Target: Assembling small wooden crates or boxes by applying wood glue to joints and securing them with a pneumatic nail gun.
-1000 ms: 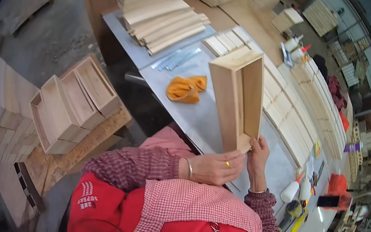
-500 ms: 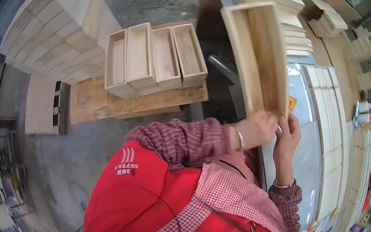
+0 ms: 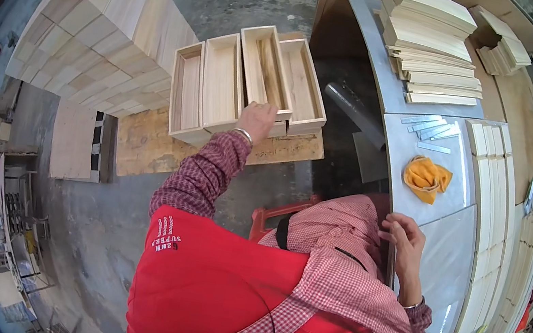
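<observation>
My left hand (image 3: pixel 257 121) grips the near end of a long, open-topped wooden box (image 3: pixel 266 63). That box sits slightly raised and tilted among similar wooden boxes (image 3: pixel 218 83) standing side by side on a wooden board (image 3: pixel 145 148). Over the edge of the grey-topped workbench (image 3: pixel 438 237), my right hand (image 3: pixel 406 246) is raised with fingers loosely bent and apart, and nothing shows in it. Closest to it on the bench is a crumpled orange cloth (image 3: pixel 426 179), with several thin flat strips (image 3: pixel 432 128) lying beyond.
A tall stack of wooden boxes (image 3: pixel 99 38) rises at the left. Piles of thin wooden boards (image 3: pixel 429 46) occupy the far bench, and rows of pale wooden slats (image 3: pixel 489 220) run along its right. A red plastic stool (image 3: pixel 261 224) stands by my legs.
My left hand has carried the wooden box from above the bench leftward to the group of boxes. My right hand has let go of it and dropped lower, uncovering the orange cloth and strips.
</observation>
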Demonstrator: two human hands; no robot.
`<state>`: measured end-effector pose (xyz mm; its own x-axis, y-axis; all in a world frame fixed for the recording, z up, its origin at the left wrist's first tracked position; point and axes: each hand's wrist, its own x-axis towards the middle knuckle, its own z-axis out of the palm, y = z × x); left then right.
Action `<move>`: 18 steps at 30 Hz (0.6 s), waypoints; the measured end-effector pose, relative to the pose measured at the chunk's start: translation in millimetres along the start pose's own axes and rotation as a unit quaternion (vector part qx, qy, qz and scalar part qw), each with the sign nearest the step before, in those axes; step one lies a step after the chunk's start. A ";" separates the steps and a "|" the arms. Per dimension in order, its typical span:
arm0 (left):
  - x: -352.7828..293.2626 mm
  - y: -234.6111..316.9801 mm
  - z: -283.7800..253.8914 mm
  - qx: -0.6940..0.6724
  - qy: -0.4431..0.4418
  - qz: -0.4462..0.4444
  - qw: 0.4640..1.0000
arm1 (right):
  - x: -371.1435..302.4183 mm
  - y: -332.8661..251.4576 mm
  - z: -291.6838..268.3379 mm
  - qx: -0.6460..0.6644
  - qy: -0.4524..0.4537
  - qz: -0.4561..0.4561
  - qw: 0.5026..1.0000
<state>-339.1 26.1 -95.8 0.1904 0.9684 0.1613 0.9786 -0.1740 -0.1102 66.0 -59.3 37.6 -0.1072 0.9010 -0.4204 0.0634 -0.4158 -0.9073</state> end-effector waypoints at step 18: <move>-29.6 -7.6 14.8 -0.027 0.055 -0.018 0.998 | -9.9 16.0 -0.2 0.026 0.017 0.098 0.995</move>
<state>-353.4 1.4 -114.3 0.1604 0.9491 0.2710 0.9870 -0.1526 -0.0498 68.2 -74.8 27.2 -0.0633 0.8050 -0.5899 0.0280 -0.5895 -0.8073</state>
